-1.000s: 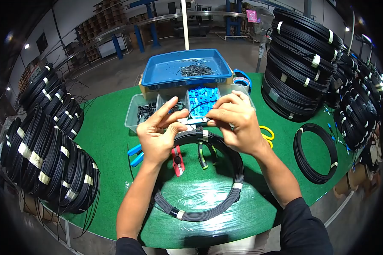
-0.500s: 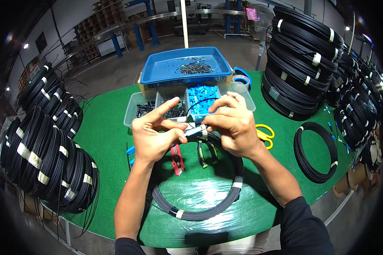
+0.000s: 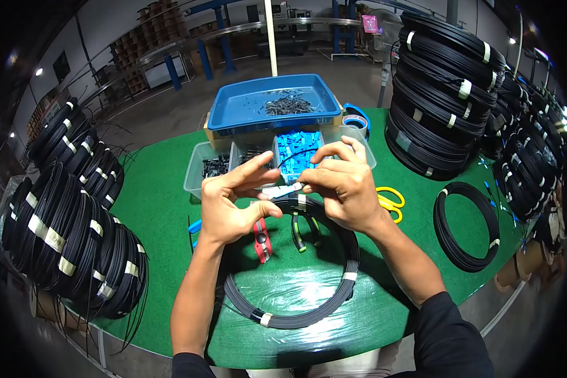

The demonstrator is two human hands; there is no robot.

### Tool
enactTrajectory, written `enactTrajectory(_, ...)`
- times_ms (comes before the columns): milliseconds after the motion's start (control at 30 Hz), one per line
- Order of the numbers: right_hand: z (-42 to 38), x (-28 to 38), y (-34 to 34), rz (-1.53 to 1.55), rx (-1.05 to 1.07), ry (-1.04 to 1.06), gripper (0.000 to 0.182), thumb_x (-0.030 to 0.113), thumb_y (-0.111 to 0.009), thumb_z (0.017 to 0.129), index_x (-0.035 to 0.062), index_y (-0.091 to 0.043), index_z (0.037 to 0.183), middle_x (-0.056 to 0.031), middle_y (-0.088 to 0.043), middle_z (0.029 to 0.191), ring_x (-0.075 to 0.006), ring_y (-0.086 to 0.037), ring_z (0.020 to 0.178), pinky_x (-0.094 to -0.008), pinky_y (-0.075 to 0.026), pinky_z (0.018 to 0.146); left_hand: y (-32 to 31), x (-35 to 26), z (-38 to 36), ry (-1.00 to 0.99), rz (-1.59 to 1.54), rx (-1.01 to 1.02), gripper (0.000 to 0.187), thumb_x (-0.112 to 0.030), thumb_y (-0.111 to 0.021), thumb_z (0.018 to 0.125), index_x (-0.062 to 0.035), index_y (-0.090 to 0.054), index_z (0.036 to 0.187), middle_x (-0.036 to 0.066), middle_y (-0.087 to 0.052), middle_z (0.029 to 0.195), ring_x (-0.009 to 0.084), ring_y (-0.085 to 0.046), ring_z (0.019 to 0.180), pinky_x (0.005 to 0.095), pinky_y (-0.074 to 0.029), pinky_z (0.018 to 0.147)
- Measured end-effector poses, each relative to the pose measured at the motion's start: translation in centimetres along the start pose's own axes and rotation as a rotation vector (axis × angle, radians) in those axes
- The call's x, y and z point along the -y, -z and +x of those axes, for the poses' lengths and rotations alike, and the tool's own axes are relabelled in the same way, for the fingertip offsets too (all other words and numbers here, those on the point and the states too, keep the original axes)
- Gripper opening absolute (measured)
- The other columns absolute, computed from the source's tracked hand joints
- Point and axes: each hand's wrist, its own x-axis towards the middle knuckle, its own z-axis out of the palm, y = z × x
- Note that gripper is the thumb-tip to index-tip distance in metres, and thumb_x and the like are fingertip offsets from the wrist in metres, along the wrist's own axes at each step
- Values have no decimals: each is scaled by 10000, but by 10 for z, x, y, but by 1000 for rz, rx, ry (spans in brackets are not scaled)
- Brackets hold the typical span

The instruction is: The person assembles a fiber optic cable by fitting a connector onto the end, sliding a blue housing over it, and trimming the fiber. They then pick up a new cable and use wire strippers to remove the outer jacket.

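In front of my chest, my right hand [image 3: 343,189] pinches the right end of a small white and pale-blue cable connector [image 3: 283,191], where a thin black cable meets it. My left hand [image 3: 230,205] is at the connector's other end, thumb and fingers spread apart; whether a left fingertip still touches it is hard to see. Below both hands lies a coil of black cable [image 3: 309,319] with pale tape bands. Inside the coil are a red-and-grey tool [image 3: 262,240] and pliers with black-and-green handles [image 3: 299,236].
A clear divided box [image 3: 198,170] holds black parts and blue connectors [image 3: 296,151]. Behind it stands a blue tray [image 3: 233,116] with black bits. Yellow-handled scissors [image 3: 392,203] and another coil [image 3: 444,233] lie right. Tall cable stacks [image 3: 444,94] [image 3: 69,239] flank the green table.
My left thumb has come away from the connector and dropped lower, widening the gap to the fingers. My right hand keeps its pinch. The view has shifted slightly.
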Motion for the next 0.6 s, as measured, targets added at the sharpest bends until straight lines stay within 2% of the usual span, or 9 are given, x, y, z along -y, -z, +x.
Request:
enactTrajectory(100, -2, 5, -1, -34, 11, -9, 188, 118, -775, 713, 157, -730, 892, 8, -662, 761, -198, -623, 959, -568, -324, 985, -9, -4, -1, -67, 74, -4, 684, 52, -828, 664, -32, -627, 1312, 154, -755, 970, 189, -736, 869, 325, -613, 788)
enactTrajectory(133, -1, 7, 0, -39, 19, -25, 186, 116, -774, 719, 156, -730, 895, 9, -668, 764, -200, -621, 963, -567, -319, 989, -9, -9, -1, -49, 123, 15, 645, 54, -842, 685, 10, -627, 1291, 161, -753, 954, 180, -732, 861, 290, -600, 780)
enactTrajectory(267, 2, -1, 3, 37, 49, -70, 201, 101, -765, 736, 149, -739, 930, 11, -692, 774, -205, -619, 1008, -555, -299, 1021, -6, -6, -3, 9, 20, -82, 501, 96, -784, 736, 41, -662, 1218, 159, -752, 910, 177, -732, 866, 280, -588, 795)
enactTrajectory(333, 4, -19, 12, 50, 38, -64, 202, 71, -759, 741, 139, -750, 931, 9, -708, 805, -191, -626, 1040, -543, -288, 1057, 0, -9, -1, -17, 71, -85, 504, 103, -783, 726, 52, -661, 1212, 159, -751, 906, 184, -733, 867, 281, -589, 796)
enactTrajectory(467, 0, -13, 7, 112, 65, -75, 213, 34, -770, 727, 134, -752, 914, 4, -708, 861, -163, -640, 1031, -552, -264, 1089, -1, -9, -2, -26, 82, -66, 558, 88, -795, 707, 50, -643, 1243, 165, -751, 901, 205, -737, 870, 285, -589, 798)
enactTrajectory(600, 5, -15, 13, 66, 40, -85, 167, 81, -786, 746, 131, -746, 901, -6, -698, 917, -169, -634, 1047, -551, -255, 1095, 1, -13, 1, 1, 129, -54, 670, 51, -805, 693, 52, -581, 1325, 168, -756, 864, 182, -736, 858, 281, -571, 802)
